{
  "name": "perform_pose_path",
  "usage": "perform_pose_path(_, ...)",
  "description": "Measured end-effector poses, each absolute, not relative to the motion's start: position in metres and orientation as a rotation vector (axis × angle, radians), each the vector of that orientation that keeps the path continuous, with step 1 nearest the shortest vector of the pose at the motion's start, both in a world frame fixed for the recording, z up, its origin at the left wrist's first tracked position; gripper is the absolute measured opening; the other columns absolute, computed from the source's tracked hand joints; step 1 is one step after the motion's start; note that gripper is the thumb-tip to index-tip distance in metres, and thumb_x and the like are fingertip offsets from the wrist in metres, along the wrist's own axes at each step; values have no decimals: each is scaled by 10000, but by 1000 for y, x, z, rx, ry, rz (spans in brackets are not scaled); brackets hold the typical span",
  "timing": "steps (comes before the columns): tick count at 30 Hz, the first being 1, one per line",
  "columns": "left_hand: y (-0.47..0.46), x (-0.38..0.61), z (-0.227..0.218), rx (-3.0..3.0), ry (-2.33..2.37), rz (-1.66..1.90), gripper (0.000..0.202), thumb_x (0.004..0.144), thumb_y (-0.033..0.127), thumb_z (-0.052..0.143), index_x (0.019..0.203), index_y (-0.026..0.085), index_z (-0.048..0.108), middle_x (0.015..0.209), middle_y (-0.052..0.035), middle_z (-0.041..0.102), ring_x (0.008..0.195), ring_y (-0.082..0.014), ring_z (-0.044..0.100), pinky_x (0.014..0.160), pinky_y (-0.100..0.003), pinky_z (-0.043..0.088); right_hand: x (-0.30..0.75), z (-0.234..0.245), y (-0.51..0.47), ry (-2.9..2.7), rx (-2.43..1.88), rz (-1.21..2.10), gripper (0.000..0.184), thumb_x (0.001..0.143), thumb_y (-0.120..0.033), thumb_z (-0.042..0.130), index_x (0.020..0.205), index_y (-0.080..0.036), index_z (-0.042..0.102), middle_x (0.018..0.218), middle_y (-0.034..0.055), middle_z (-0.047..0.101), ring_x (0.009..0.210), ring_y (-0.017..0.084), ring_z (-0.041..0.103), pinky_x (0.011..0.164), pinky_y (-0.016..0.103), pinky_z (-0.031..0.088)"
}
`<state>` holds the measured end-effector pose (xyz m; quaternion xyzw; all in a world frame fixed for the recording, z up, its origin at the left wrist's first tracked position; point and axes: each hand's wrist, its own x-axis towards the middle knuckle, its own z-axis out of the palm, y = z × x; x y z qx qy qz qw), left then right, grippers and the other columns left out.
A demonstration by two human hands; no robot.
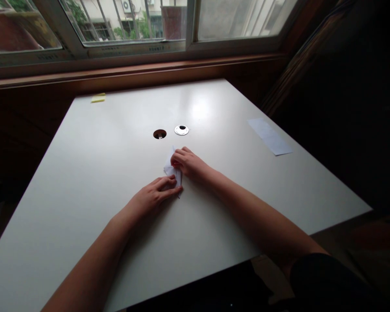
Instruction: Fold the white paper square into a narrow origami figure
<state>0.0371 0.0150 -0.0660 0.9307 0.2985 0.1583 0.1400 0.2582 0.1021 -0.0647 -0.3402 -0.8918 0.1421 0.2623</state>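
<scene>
A small folded piece of white paper (173, 170) lies on the white table (94, 173) near its middle. My left hand (154, 195) rests flat on the table with its fingertips pressing the paper's lower end. My right hand (187, 162) has its fingers curled together, pinching the paper's upper part. Most of the paper is hidden under the two hands.
A round cable hole (159, 134) and its white cover cap (181, 130) lie just beyond the hands. A strip of white paper (269, 136) lies at the right edge, yellow sticky notes (98, 99) at the far left corner. A window ledge runs behind the table.
</scene>
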Motion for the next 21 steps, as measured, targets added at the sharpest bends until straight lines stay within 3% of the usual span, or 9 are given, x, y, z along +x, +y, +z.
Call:
perform_pose_path(9, 15, 35, -66, 2681, 823, 448, 509, 987, 146, 421, 1439, 379, 442, 1390, -54, 520, 1374, -215, 434, 1131, -413, 425, 260, -67, 104, -2393, -922, 443, 134, 874, -85, 546, 860, -204, 607, 929, 55, 614, 898, 210, 451, 830, 310, 399)
perform_pose_path(21, 11, 37, -60, 2709, 785, 508, 506, 943, 104, 477, 1393, 331, 520, 1374, -76, 549, 1377, -232, 440, 1112, -427, 456, 262, -72, 105, -2363, -923, 434, 61, 888, -154, 613, 885, -211, 632, 960, 51, 629, 928, 216, 461, 895, 333, 410)
